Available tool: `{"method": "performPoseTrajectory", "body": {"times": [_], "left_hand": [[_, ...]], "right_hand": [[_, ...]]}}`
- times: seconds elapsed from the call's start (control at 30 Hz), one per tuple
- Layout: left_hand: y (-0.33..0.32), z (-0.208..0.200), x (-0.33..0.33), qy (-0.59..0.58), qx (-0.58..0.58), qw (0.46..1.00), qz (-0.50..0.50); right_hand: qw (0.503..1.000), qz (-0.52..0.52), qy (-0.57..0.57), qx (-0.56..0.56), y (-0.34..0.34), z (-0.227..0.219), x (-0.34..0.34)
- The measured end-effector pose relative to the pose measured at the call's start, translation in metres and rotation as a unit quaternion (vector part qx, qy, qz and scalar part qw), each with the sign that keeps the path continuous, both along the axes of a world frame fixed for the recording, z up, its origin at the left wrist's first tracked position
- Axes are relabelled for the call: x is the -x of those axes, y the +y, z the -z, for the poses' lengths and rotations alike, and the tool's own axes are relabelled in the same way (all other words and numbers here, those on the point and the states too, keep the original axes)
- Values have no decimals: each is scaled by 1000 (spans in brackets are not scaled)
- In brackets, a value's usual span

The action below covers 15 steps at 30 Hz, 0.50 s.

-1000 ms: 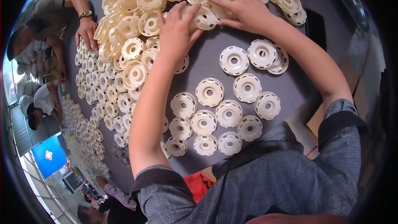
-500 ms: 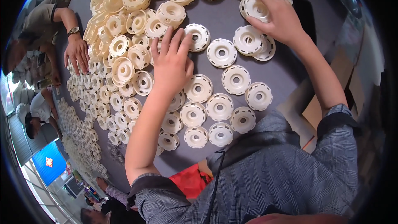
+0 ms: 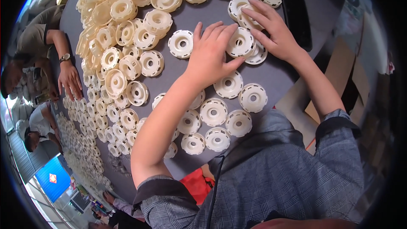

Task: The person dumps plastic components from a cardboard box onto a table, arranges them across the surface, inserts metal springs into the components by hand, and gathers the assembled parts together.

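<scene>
My left hand (image 3: 212,53) reaches over the table with its fingers spread and thumb held apart. Its fingertips and thumb come up to the left edge of a cream plastic disc (image 3: 240,42), which overlaps another disc (image 3: 257,54). What lies under the palm is hidden. My right hand (image 3: 274,32) has its fingers and thumb around the edge of a tilted disc (image 3: 246,20), partly covered by the fingers. Behind that one lies a further disc (image 3: 235,6). A single disc (image 3: 181,43) rests left of my left hand. All are round, with a centre hole and slotted rim.
Several discs (image 3: 213,112) lie flat near my body. A large heap of yellowish discs (image 3: 121,10) fills the far left, with smaller ring parts (image 3: 121,131) below it. A black phone-like slab (image 3: 296,19) lies at right. Another person's hand (image 3: 70,79) rests at the left edge.
My left hand has moved right, toward the overlapping discs. My right hand has come nearer with a disc, which now sits beside them. The whole view has shifted slightly.
</scene>
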<state>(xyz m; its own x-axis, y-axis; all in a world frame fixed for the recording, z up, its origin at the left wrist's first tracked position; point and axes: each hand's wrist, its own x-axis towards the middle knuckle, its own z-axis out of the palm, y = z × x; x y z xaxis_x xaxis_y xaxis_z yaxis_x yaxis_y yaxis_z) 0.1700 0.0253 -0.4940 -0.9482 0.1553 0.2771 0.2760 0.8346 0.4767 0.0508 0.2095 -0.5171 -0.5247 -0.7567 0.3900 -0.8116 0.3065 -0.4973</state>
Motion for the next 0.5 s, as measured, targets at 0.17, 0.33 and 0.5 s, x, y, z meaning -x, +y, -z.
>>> {"method": "performPoseTrajectory", "body": {"times": [0.17, 0.33, 0.5], "left_hand": [[-21, -9, 8, 48, 49, 992, -105], [-21, 5, 12, -22, 75, 991, -113], [-10, -2, -1, -63, 89, 990, -87]], "right_hand": [[999, 0, -12, -38, 9, -10, 7], [999, 10, -33, -20, 16, -12, -4], [998, 8, -45, -47, 26, -11, -18]]}}
